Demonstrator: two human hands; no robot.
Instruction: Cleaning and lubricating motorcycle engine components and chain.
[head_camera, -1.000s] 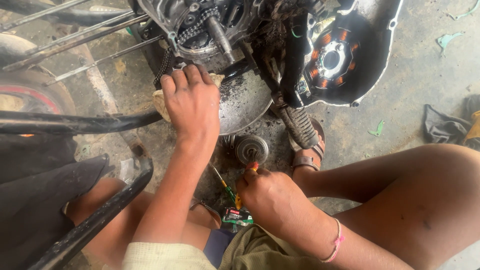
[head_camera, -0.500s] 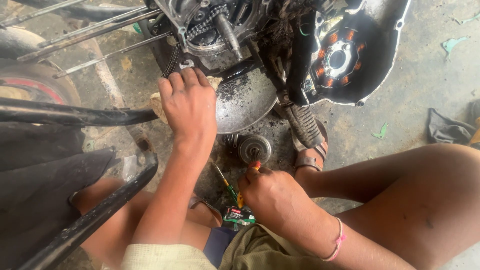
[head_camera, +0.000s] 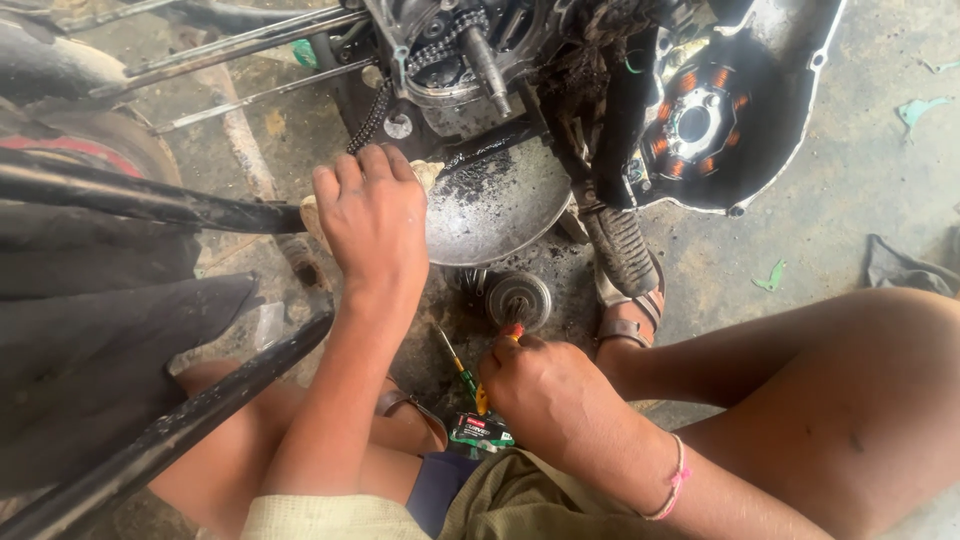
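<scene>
Left hand (head_camera: 372, 222) pressing pale cloth (head_camera: 428, 172) at metal bowl (head_camera: 500, 205), right hand (head_camera: 535, 390) closed around orange-handled tool (head_camera: 512, 333) near round gear part (head_camera: 519, 298)

Bare concrete floor (head_camera: 850, 190) under me, grey, stained w/ oil & grit, darkest in the middle. Daylight, flat, no hard shadows. Far right: green scraps (head_camera: 920, 108) on the floor, another (head_camera: 770, 277) nearer. Crumpled grey rag (head_camera: 910, 270) at right edge. Left: floor looks dustier, brownish. No walls or windows in view.
</scene>
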